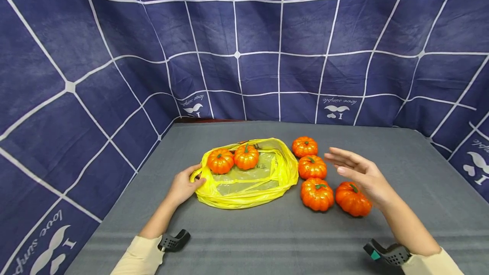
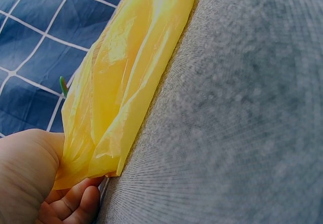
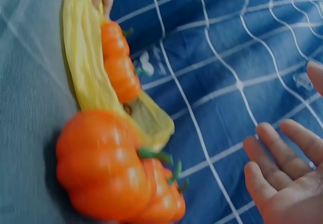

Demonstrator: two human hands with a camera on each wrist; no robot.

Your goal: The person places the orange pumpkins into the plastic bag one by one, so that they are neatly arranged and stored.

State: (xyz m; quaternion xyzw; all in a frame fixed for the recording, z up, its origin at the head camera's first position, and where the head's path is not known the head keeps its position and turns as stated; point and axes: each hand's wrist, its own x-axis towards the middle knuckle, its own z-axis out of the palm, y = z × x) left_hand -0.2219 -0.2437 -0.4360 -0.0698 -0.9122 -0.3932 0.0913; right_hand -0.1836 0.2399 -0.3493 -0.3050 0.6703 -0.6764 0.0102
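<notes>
A yellow plastic bag (image 1: 244, 200) lies spread open on the table, with two small orange pumpkins (image 1: 220, 161) inside its left part. My left hand (image 1: 184, 186) pinches the bag's left edge between thumb and fingers. In the left wrist view the yellow plastic (image 2: 126, 82) runs up from that hand (image 2: 30, 168). My right hand (image 1: 363, 175) is held above the table with extended fingers and holds nothing. Below it sits one pumpkin (image 1: 353, 200), partly covered by the hand. Three more pumpkins (image 1: 317, 194) stand in a row along the bag's right side. In the right wrist view the fingers (image 3: 292, 153) are spread.
A grey cloth covers the table (image 1: 267, 241). Blue fabric with white grid lines (image 1: 259, 71) hangs behind it and along the left and right sides. Each wrist wears a dark band (image 1: 175, 241).
</notes>
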